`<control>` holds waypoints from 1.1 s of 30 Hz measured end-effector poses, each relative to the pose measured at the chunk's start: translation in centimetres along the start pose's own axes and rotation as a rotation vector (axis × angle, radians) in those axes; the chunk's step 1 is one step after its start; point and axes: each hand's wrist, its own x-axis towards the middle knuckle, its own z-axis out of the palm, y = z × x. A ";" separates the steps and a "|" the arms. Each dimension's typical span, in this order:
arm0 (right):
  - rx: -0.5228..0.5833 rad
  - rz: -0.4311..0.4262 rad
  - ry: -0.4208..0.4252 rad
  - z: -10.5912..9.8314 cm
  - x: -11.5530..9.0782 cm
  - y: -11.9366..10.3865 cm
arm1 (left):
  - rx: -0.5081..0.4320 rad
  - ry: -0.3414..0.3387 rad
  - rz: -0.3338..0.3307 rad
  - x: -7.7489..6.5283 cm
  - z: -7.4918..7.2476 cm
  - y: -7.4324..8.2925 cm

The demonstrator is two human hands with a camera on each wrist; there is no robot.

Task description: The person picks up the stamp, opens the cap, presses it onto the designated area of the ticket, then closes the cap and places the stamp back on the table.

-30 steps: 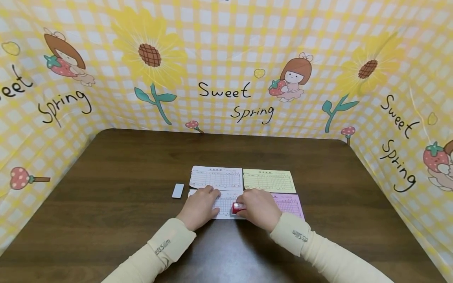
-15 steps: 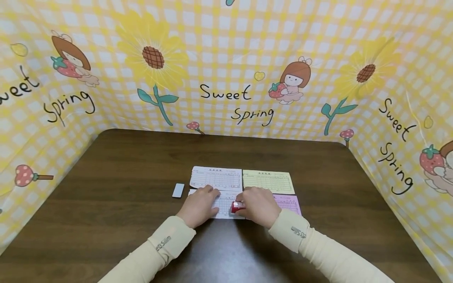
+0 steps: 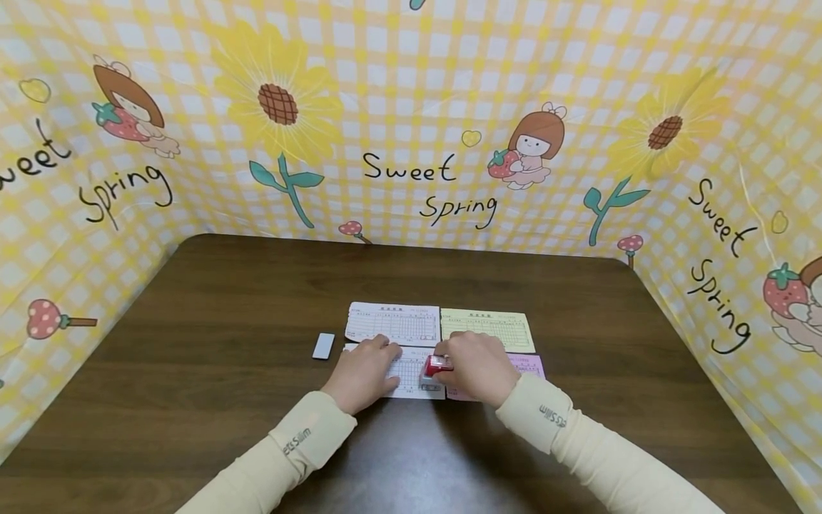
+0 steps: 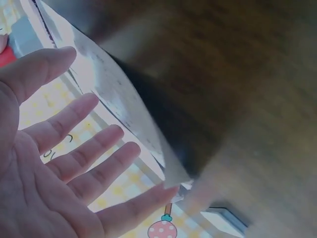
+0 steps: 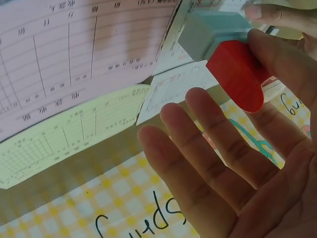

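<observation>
My left hand [image 3: 363, 373] rests with relaxed, nearly straight fingers on the lower left white form slip [image 3: 406, 368]; the left wrist view shows its fingers [image 4: 81, 153] spread and holding nothing. Between thumb and index finger, my right hand [image 3: 478, 364] pinches a red stamp [image 3: 439, 365] with a grey base, over that slip's right part. The other right fingers [image 5: 218, 129] stay extended. A pink slip [image 3: 525, 365] lies partly under the right hand. Behind are another white slip [image 3: 393, 323] and a yellow slip [image 3: 486, 330].
A small white rectangular piece [image 3: 324, 346] lies left of the slips on the dark wooden table [image 3: 193, 371]. Yellow checked cloth [image 3: 411, 86] with printed figures stands around the table's back and sides.
My right hand has lifted the stamp slightly and moved a little right; more of its pale base shows beneath the red top. The left hand stays put. The head view tilted slightly earlier on.
</observation>
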 end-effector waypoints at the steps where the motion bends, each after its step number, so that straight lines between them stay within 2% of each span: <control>1: 0.003 0.004 0.003 -0.1 0.0 0.1 | 0.008 0.003 0.002 0.0 0.0 0.1; 8: 0.001 0.053 0.003 -1.3 -0.3 0.6 | 0.043 0.039 0.034 0.4 -0.2 0.7; 13: -0.009 0.076 0.004 -1.7 -0.7 1.3 | 0.031 0.059 0.065 0.7 -0.3 1.1; 33: 0.030 0.102 -0.015 -2.2 -2.4 3.9 | -0.007 0.027 0.088 2.2 0.3 3.5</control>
